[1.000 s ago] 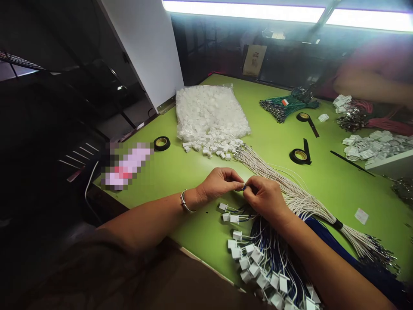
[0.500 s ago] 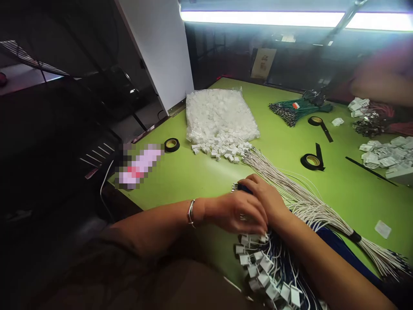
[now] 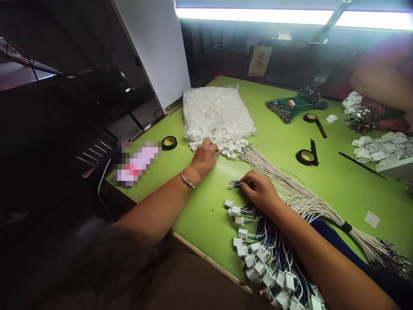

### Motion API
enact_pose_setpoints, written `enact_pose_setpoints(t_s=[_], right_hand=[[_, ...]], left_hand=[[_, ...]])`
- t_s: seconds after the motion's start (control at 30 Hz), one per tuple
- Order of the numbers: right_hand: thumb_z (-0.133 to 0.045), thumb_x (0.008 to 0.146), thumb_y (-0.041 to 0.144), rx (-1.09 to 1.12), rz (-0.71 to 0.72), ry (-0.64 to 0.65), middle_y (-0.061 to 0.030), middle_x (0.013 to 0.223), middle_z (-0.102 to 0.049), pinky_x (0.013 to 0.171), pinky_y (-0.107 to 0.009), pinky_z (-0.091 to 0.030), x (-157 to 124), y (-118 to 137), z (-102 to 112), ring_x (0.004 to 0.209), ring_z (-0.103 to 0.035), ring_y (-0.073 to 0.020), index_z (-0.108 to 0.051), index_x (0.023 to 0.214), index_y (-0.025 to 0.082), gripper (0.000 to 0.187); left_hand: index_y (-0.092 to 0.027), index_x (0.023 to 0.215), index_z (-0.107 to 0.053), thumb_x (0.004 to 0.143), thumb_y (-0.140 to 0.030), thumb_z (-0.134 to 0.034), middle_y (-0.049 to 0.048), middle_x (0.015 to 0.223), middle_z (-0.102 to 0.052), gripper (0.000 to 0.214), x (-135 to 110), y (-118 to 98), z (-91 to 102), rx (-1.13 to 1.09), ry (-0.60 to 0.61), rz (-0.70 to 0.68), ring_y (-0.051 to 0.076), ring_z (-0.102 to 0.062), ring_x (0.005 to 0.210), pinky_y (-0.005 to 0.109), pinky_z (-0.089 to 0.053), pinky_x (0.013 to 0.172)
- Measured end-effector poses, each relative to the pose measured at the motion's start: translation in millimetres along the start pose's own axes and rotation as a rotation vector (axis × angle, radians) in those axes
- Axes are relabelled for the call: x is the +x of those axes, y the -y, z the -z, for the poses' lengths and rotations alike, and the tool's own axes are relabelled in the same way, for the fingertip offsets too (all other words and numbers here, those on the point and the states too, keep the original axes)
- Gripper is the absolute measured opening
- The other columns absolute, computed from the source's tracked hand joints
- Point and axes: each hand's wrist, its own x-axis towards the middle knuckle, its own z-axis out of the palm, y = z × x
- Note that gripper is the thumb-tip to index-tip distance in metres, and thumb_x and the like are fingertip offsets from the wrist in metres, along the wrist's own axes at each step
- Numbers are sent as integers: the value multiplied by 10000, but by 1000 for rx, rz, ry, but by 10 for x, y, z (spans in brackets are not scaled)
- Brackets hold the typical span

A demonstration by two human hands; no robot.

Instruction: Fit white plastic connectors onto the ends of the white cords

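Observation:
My left hand (image 3: 205, 158) reaches to the near edge of a loose pile of white connector housings (image 3: 229, 148), its fingers curled down among them. Whatever its fingertips pinch is hidden. My right hand (image 3: 260, 188) is closed on blue wires (image 3: 236, 184), whose bare metal terminals point left past the thumb. Below that hand lie several white connectors (image 3: 260, 268) fitted on white and blue wires, fanned along the table's near edge. A long bundle of white wires (image 3: 300, 193) runs beyond my right forearm, bound with black tape.
A clear bag of white housings (image 3: 217, 110) lies behind the pile. Black tape rolls (image 3: 305, 157) and a green wire bundle (image 3: 292, 106) are farther right. Another person's arm (image 3: 380, 84) is at the far right, near more white connectors (image 3: 383, 148). A pixelated object (image 3: 137, 165) lies left.
My left hand has moved from beside my right hand, away and to the left, onto the housing pile. My right hand stays on the blue wires, and the fitted connectors show more fully.

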Motion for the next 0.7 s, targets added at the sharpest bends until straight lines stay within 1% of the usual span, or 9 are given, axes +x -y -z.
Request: enact_pose_setpoints(t_s=[0.07,0.2,0.3,0.37,0.43,0.5,0.57,0.63,0.7], right_hand=[[-570,772,249,98,-92,13,-17,700,-611,621,-264,-421,15,-12,18,655,-540,-134,-609,704,185,101],[-605,741,346,358,-330,65,1,651,-613,542,-240,-393,23,-29,67,569,-504,-108,-625,737,165,182],[-640,715,377,542,-407,77,4,647,-614,548,-239,-397,23,-32,98,565,-496,-101,-616,736,157,222],[-659,700,393,620,-450,51,18,620,-594,507,-230,-367,24,-39,114,520,-455,-87,-620,750,158,243],[-675,688,406,676,-486,6,32,593,-560,454,-221,-310,19,-55,126,471,-392,-71,-630,778,159,267],[-675,696,412,707,-489,-30,39,578,-528,428,-216,-270,8,-71,140,450,-349,-64,-632,786,160,271],[-661,715,404,690,-458,-75,37,577,-515,429,-215,-272,-9,-67,155,455,-347,-66,-621,761,163,248],[-644,725,372,614,-416,-134,27,587,-525,457,-220,-314,-26,-31,171,484,-387,-78,-607,717,168,208],[-626,725,321,489,-380,-193,20,589,-538,492,-228,-351,-38,30,181,515,-426,-91,-595,676,171,160]], left_hand=[[-137,794,-667,814,-146,-527,86,910,-545,141,5,10,-7,-14,3,-23,175,-518,815,299,-415,731],[-158,815,-683,827,-122,-483,88,896,-561,204,-9,-9,-11,-9,32,-53,182,-523,828,303,-418,729],[-167,891,-696,821,-95,-468,86,901,-568,249,-20,-50,21,-60,-2,-55,182,-533,840,310,-428,745],[-166,923,-699,809,-102,-500,76,901,-577,238,-37,-107,60,-220,-61,-40,171,-540,844,310,-438,774],[-156,905,-702,788,-156,-575,61,880,-598,173,-80,-201,104,-522,-66,34,150,-549,804,303,-453,770],[-140,875,-703,745,-232,-662,46,831,-625,164,-157,-322,135,-902,49,164,122,-550,720,290,-465,717],[-125,861,-703,687,-271,-731,37,784,-639,229,-252,-444,142,-1240,251,301,96,-539,661,272,-458,674],[-114,836,-705,634,-259,-779,28,752,-637,259,-334,-535,122,-1457,438,417,72,-528,636,254,-443,661],[-106,820,-705,605,-235,-804,19,727,-627,269,-383,-583,86,-1576,544,508,52,-514,613,237,-427,647]])
